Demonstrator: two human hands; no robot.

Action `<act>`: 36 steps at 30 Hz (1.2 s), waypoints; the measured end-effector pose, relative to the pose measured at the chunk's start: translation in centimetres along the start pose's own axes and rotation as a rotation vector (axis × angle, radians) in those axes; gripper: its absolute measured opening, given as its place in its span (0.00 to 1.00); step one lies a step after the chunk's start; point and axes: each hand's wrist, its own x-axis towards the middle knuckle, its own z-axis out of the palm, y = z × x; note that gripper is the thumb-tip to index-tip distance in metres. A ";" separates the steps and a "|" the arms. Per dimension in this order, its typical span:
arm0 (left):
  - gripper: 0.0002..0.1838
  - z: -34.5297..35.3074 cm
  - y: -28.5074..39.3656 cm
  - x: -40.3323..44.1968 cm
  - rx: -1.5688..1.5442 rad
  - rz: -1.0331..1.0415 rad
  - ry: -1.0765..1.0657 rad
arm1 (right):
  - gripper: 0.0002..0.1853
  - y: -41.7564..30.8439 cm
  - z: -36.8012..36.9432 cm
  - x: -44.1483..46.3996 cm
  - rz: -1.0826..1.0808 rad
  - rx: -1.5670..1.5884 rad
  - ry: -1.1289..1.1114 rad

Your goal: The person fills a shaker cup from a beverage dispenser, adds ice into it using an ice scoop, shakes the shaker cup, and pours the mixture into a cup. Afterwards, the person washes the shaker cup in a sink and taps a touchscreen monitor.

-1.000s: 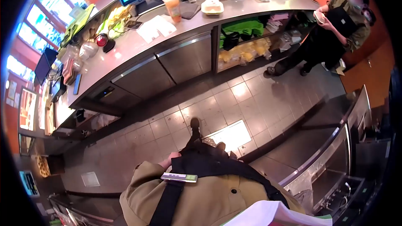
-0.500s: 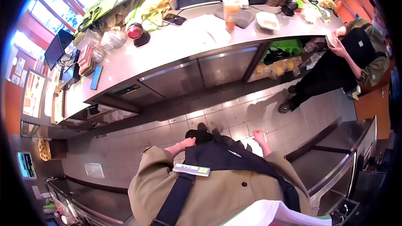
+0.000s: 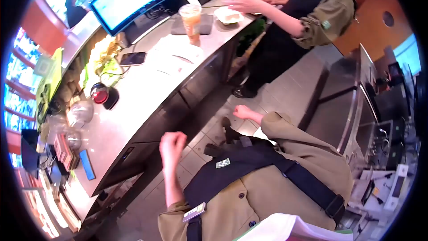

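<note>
My left hand [image 3: 173,145] is raised in front of the counter's edge, its fingers curled in a loose fist with nothing visible in it. Farther right, my right hand [image 3: 243,112] hangs above the floor, also closed, with no object showing. Neither hand touches the counter [image 3: 133,102]. Nearest on the counter are white papers [image 3: 174,56], a red-topped scanner-like device [image 3: 100,94] and a dark phone [image 3: 133,58]. A cup with an orange drink [image 3: 191,22] stands behind the papers, and a white bowl [image 3: 228,16] sits to its right.
A co-worker [image 3: 303,13] stands at the counter's right end, one hand extended over the bowl. A lit monitor [image 3: 133,0] stands at the back. A blue phone-like slab [image 3: 87,165] lies at the left edge. Dark metal units [image 3: 330,102] stand to the right.
My view has turned right and come nearer the counter. My left hand has risen away from my apron. The co-worker has moved closer to the bowl and extended an arm over it.
</note>
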 end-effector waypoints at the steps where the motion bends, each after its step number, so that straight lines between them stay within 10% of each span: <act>1: 0.04 -2.6 3.2 1.3 -0.045 0.133 0.159 | 0.17 0.6 0.0 0.4 0.058 0.001 -0.039; 8: 0.15 -14.4 15.1 4.5 -0.006 1.036 1.060 | 0.16 6.5 2.2 -1.3 0.013 -0.089 0.022; 12: 0.28 -20.3 20.7 4.5 0.012 1.302 0.597 | 0.15 11.1 3.3 -1.7 0.105 -0.055 0.032; 36: 0.25 14.4 59.1 4.9 -1.178 1.872 0.799 | 0.11 46.5 8.3 -21.2 0.473 0.355 0.381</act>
